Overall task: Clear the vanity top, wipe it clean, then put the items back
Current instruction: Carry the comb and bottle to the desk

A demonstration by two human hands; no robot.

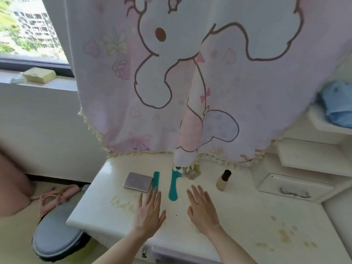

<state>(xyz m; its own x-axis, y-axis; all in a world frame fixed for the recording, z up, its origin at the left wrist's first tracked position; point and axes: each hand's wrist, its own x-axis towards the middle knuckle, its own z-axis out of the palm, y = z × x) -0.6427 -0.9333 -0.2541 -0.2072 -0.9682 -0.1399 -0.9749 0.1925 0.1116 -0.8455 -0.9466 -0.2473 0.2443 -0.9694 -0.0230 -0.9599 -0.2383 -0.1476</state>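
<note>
The white vanity top (238, 221) carries a grey flat case (137, 182), a narrow teal comb (155, 179) beside it, a wide-toothed teal comb (173, 187), a small decorated bottle (194, 171) and a foundation bottle with a dark cap (223, 180). My left hand (149, 210) hovers flat with fingers apart, its fingertips over the narrow comb's near end. My right hand (202, 206) is open, palm down, just right of the wide comb. Neither hand holds anything. Pale crumbs (122, 202) lie left of my left hand; yellowish stains (283, 235) mark the right side.
A pink cartoon cloth (171, 82) hangs over the back of the vanity. Shelves at right hold a blue cloth (337, 103) and glasses (294, 193) in a tray. A grey round stool (55, 237) stands at lower left, pink sandals (55, 197) beyond it.
</note>
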